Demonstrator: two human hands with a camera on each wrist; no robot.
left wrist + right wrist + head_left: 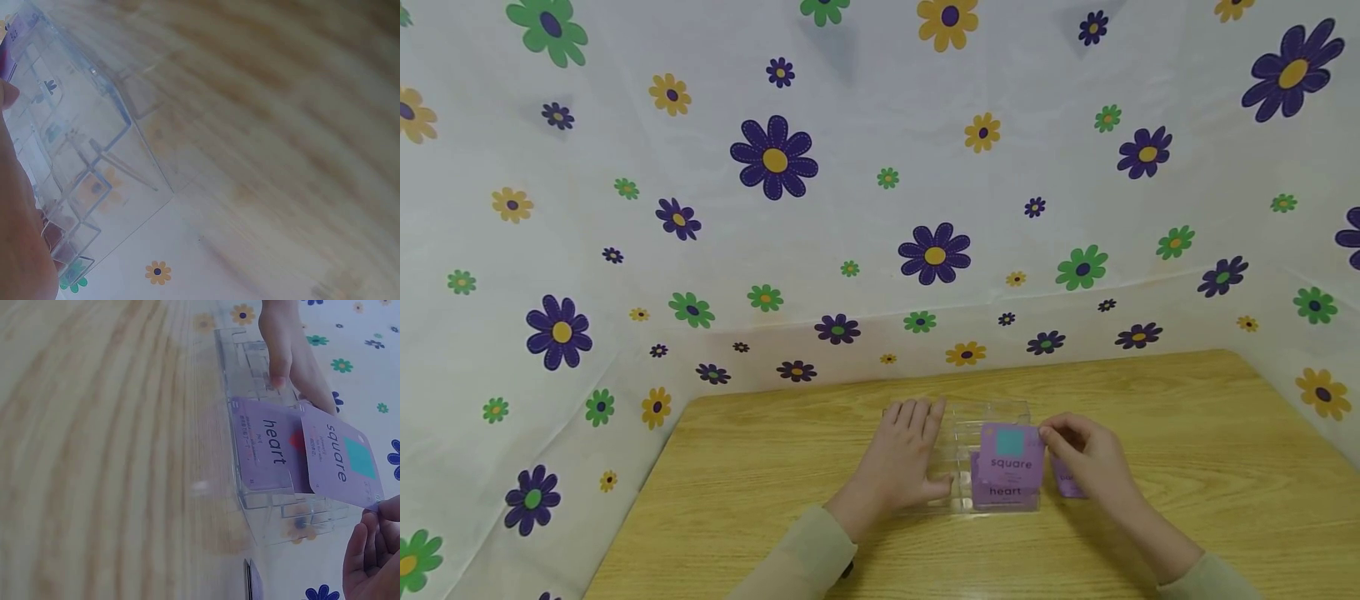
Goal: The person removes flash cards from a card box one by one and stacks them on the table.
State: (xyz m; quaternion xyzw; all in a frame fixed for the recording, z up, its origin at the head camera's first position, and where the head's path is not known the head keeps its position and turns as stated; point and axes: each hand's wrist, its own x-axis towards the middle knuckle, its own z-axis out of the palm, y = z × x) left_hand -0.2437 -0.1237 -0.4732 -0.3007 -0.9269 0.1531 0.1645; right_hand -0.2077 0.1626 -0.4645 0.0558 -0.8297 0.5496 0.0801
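Observation:
A clear plastic tiered card holder [958,504] stands on the table. My left hand [906,454] rests on its left part with fingers straight and thumb spread. A purple card reading "heart" [265,447] sits in the front right of the holder. My right hand [1093,462] pinches the corner of a purple "square" card [1011,454] between thumb and fingertips. This card, with its teal square, is above and behind the heart card and overlaps it in the head view. In the left wrist view, the holder's stepped clear side [94,169] shows beside the left hand.
More purple cards [1067,482] lie on the table right of the holder, partly hidden by the right hand. The wooden table [737,467] reaches back to a white cloth with printed flowers [850,208], which also hangs at both sides.

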